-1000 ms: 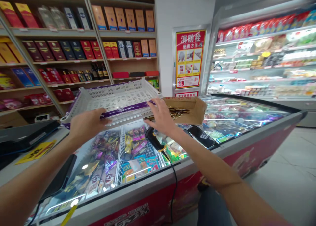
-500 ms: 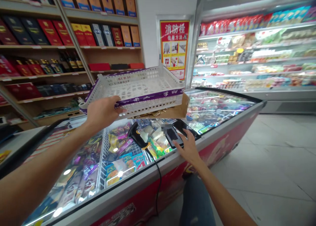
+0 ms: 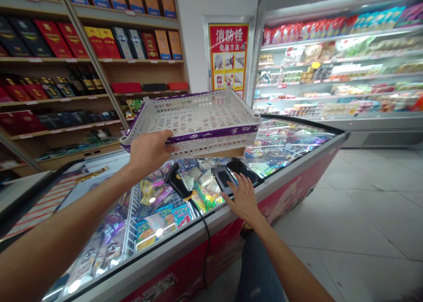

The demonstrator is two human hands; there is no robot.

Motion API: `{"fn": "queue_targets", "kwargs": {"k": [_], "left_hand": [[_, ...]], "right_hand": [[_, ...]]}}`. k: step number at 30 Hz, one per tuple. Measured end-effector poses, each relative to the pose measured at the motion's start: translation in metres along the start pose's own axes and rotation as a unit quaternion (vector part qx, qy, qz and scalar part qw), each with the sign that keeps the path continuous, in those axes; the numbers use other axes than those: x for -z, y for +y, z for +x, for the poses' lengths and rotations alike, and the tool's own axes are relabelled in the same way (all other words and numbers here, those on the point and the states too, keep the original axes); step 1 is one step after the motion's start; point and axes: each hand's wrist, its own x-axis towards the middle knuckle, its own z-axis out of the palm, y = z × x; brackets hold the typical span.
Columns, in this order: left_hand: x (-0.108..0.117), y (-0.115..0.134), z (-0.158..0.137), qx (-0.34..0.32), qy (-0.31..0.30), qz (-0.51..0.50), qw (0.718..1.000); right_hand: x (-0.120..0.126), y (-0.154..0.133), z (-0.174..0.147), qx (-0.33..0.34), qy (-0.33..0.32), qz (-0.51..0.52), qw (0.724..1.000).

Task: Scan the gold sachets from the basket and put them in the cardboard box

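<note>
A white plastic basket (image 3: 211, 144) with a purple band round its rim is raised above the glass-topped freezer. My left hand (image 3: 150, 150) grips its near left side. Brown cardboard (image 3: 228, 153) shows under the basket. On the glass, my right hand (image 3: 243, 198) is spread with its fingertips at a handheld device (image 3: 224, 178). Beside that device lies a dark phone-like object (image 3: 244, 170), partly hidden by my fingers. To their left rests a black barcode scanner (image 3: 178, 182), its cable hanging over the freezer's front.
Packaged frozen goods fill the chest freezer (image 3: 294, 176) below its glass. Boxes and bottles stand on wooden shelves (image 3: 142, 60) at the left. A red poster (image 3: 228, 57) hangs behind; a lit refrigerated display (image 3: 340, 79) is at the right, with tiled floor (image 3: 340, 205) before it.
The basket has shifted right in view with my left hand, and less cardboard shows beneath it. My right hand has moved slightly left, still spread at the handheld device.
</note>
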Motion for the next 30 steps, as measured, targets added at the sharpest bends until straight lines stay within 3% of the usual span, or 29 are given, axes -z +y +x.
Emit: {"fn": "queue_targets", "kwargs": {"k": [13,22,30], "left_hand": [[-0.005,0.0,-0.004,0.005,-0.022,0.0,1.0],[-0.003,0.0,-0.008,0.001,-0.018,0.015,1.0],[0.002,0.003,-0.011,-0.004,-0.015,0.025,1.0]], "right_hand": [[0.007,-0.005,-0.001,0.036,-0.05,-0.006,0.998],[0.009,0.002,0.004,-0.031,-0.01,0.008,0.999],[0.004,0.006,0.012,-0.007,-0.02,0.012,1.0]]}}
